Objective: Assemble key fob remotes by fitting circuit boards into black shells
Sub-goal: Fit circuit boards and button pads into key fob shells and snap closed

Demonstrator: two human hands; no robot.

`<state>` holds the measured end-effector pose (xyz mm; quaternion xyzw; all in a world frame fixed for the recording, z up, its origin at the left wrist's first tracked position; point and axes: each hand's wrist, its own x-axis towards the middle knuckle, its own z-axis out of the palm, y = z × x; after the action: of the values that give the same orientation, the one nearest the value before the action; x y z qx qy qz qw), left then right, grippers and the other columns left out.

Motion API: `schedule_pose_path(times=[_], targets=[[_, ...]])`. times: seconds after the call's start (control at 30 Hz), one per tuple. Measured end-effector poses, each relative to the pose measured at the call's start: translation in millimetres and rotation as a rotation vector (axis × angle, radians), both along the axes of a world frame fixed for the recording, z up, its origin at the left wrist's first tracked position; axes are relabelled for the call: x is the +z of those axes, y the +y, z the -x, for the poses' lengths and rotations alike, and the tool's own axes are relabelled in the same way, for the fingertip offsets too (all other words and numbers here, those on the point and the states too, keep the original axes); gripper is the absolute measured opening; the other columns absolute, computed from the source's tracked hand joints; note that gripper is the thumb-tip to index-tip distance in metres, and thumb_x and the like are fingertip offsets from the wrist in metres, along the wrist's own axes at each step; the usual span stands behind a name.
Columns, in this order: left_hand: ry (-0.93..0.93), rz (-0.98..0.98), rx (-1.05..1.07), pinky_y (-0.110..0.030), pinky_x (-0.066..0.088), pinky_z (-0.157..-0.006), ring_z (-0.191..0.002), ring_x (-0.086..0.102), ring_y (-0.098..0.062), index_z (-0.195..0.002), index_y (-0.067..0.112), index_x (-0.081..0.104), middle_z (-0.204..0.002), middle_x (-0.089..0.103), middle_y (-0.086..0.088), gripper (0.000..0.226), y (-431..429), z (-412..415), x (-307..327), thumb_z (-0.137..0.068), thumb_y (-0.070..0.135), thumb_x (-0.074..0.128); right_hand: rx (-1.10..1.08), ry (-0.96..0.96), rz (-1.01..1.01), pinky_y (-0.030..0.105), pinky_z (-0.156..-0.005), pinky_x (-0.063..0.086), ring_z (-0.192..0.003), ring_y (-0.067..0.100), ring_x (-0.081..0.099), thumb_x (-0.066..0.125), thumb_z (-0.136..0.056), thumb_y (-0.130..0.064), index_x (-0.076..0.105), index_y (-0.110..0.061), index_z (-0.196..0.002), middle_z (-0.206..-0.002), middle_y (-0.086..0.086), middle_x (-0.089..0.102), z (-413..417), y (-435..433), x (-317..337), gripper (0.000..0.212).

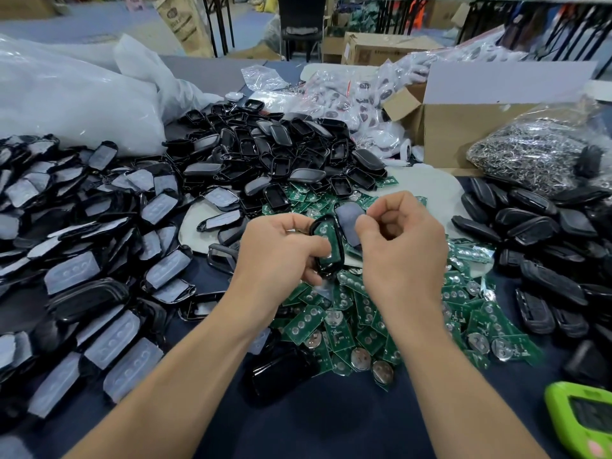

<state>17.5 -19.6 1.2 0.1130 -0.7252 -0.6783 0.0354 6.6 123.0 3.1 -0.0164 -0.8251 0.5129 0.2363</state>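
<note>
Black shell (323, 271) with a green circuit board (331, 241) lying in it is gripped in the left hand (281, 253), raised over the middle of the bench (331, 425); the right hand (404, 250) pinches a grey-faced cover (349, 223) just beside it. This unit looks board-fitted with only closing left, and the heaps suggest most of the job is undone. At left lies a heap of padded shells (82, 260), further back empty shells (281, 150); loose boards (364, 313) spread under the hands, and dark pieces (536, 233) pile at right, whether finished I cannot tell. A bag of metal rings (530, 154) and a green device (583, 422) sit well apart; nothing blocks the hands
</note>
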Motion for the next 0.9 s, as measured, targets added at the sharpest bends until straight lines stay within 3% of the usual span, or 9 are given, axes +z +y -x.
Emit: schedule_pose_path(times=[0.07, 0.13, 0.2, 0.37, 0.47, 0.57, 0.67, 0.9], targets=[[0.003, 0.016, 0.067, -0.055, 0.062, -0.065, -0.041, 0.059, -0.018, -0.077, 0.023, 0.076, -0.054, 0.066, 0.001, 0.019, 0.6, 1.4, -1.6, -0.06, 0.015, 0.078, 0.021, 0.083, -0.042, 0.008, -0.064, 0.046, -0.074, -0.003, 0.061, 0.074, -0.089, -0.012, 0.062, -0.031, -0.085, -0.07, -0.017, 0.061, -5.9, -4.8, 1.3, 0.022], [0.015, 0.024, 0.078, -0.061, 0.062, -0.068, -0.041, 0.059, -0.017, -0.077, 0.027, 0.078, -0.053, 0.065, 0.003, 0.021, 1.8, 1.8, -1.7, -0.059, 0.016, 0.077, 0.055, 0.131, -0.08, 0.003, -0.068, 0.044, -0.079, -0.006, 0.061, 0.076, -0.089, -0.013, 0.067, -0.03, -0.095, -0.072, -0.021, 0.061, -10.1, -8.5, 0.8, 0.02], [0.028, 0.06, 0.084, -0.059, 0.062, -0.067, -0.041, 0.061, -0.017, -0.075, 0.033, 0.078, -0.057, 0.07, 0.002, 0.022, 2.9, 1.4, -1.5, -0.059, 0.017, 0.075, 0.073, 0.155, -0.093, 0.001, -0.071, 0.043, -0.081, -0.007, 0.062, 0.076, -0.089, -0.014, 0.071, -0.027, -0.1, -0.075, -0.023, 0.062, -12.1, -10.7, 0.1, 0.018], [0.039, 0.082, 0.113, -0.051, 0.065, -0.061, -0.055, 0.074, -0.026, -0.084, 0.021, 0.077, -0.068, 0.077, -0.006, 0.021, 2.7, 1.4, -3.2, -0.064, 0.016, 0.075, 0.103, 0.214, -0.142, 0.005, -0.069, 0.047, -0.081, -0.003, 0.062, 0.077, -0.089, -0.013, 0.071, -0.026, -0.099, -0.076, -0.024, 0.061, -15.6, -15.7, -1.6, 0.018], [0.065, 0.074, 0.14, -0.039, 0.062, -0.054, -0.048, 0.069, -0.019, -0.081, 0.024, 0.076, -0.062, 0.074, 0.001, 0.018, 3.4, 0.8, -3.0, -0.064, 0.016, 0.076, 0.07, 0.213, -0.12, 0.003, -0.069, 0.045, -0.08, -0.006, 0.062, 0.076, -0.089, -0.013, 0.071, -0.027, -0.098, -0.075, -0.027, 0.061, -15.0, -15.5, -2.9, 0.018], [0.059, 0.074, 0.186, -0.045, 0.065, -0.06, -0.042, 0.066, -0.016, -0.09, 0.028, 0.069, -0.058, 0.07, 0.01, 0.031, 4.2, 1.3, -2.0, -0.061, 0.02, 0.077, 0.023, 0.187, -0.07, -0.002, -0.068, 0.042, -0.079, -0.01, 0.063, 0.077, -0.089, -0.014, 0.072, -0.027, -0.097, -0.073, -0.028, 0.061, -11.5, -12.6, -3.9, 0.017], [0.06, 0.065, 0.169, -0.048, 0.065, -0.062, -0.041, 0.064, -0.016, -0.093, 0.023, 0.073, -0.058, 0.07, 0.007, 0.033, 5.6, 0.8, -1.9, -0.061, 0.02, 0.077, 0.018, 0.192, -0.066, 0.0, -0.069, 0.044, -0.079, -0.008, 0.064, 0.078, -0.088, -0.015, 0.072, -0.028, -0.095, -0.071, -0.027, 0.062, -10.3, -12.4, -3.7, 0.016], [0.082, 0.057, 0.159, -0.038, 0.061, -0.054, -0.041, 0.063, -0.015, -0.077, 0.026, 0.076, -0.056, 0.07, 0.005, 0.016, 5.9, 0.1, -3.5, -0.063, 0.018, 0.076, 0.034, 0.231, -0.094, -0.001, -0.069, 0.044, -0.079, -0.008, 0.063, 0.079, -0.087, -0.014, 0.071, -0.027, -0.093, -0.071, -0.03, 0.059, -12.4, -15.0, -3.5, 0.017]])
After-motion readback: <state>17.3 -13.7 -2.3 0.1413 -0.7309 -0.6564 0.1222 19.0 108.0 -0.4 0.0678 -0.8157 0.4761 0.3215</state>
